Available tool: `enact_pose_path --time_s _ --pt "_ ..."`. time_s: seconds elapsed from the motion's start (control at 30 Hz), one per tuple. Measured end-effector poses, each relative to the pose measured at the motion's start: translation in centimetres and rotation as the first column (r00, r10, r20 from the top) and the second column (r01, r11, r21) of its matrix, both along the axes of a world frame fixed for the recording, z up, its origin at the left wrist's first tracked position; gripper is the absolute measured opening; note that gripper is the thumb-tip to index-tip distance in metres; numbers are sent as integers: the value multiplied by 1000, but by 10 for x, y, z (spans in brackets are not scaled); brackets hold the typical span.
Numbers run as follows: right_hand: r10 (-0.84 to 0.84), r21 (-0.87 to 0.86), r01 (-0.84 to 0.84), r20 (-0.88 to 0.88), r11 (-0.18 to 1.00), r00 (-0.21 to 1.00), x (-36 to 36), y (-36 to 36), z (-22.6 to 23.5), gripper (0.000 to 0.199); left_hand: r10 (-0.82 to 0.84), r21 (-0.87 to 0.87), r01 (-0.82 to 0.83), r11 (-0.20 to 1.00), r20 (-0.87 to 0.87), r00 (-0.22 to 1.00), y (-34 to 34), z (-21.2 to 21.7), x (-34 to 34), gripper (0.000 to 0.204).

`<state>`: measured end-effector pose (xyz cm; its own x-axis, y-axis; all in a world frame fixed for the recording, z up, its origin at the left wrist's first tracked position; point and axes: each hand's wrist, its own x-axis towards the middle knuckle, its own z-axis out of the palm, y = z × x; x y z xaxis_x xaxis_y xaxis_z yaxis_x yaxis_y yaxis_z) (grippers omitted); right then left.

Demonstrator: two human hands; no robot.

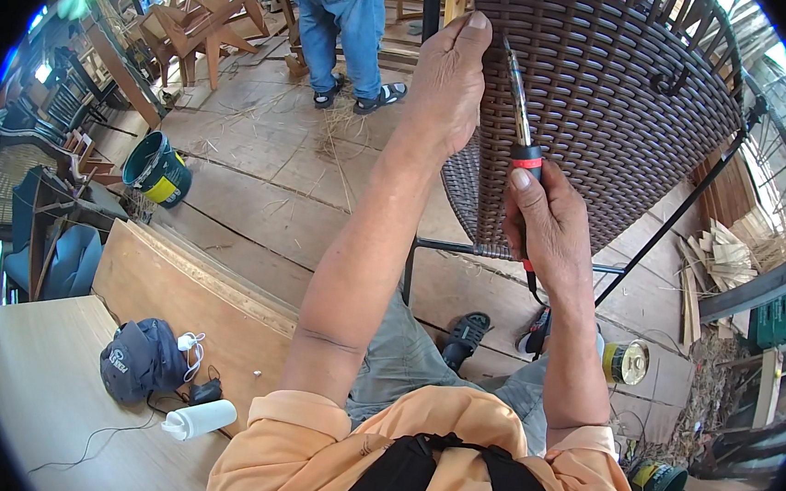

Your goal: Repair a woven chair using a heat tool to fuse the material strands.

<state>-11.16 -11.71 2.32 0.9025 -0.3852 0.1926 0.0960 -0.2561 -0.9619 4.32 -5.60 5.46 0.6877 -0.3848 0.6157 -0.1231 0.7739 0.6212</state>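
My right hand (547, 223) is closed round the black and red handle of a soldering iron (520, 108). The iron's metal shaft points up and away from me, its tip close to the brown weave. A cord leaves the lower end of the handle. My left hand (452, 84) grips the left edge of a brown woven wicker chair (596, 123), thumb uppermost, the other fingers mostly hidden. The wicker is stretched on a black metal frame (673, 212) that stands in front of me. A loose dark curl of strand (669, 83) sticks out at its upper right.
Left of me, a wooden bench (44, 338) carries a dark cap (139, 359), a white bottle (201, 420) and a cable. A green bucket (159, 172) stands on the board floor. Farther off stands a person in jeans (336, 29). A tin can (626, 363) and wood scraps (719, 262) lie right.
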Motion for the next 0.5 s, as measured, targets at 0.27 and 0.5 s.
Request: enact_pose_path --time_s 0.27,0.5 --pt "27 45 -26 -33 999 999 -3 3 5 30 -41 -39 41 998 0 999 4 3 -6 45" --pt "38 76 -35 -42 996 998 -4 5 4 32 -65 28 65 997 0 998 4 -2 -2 45"
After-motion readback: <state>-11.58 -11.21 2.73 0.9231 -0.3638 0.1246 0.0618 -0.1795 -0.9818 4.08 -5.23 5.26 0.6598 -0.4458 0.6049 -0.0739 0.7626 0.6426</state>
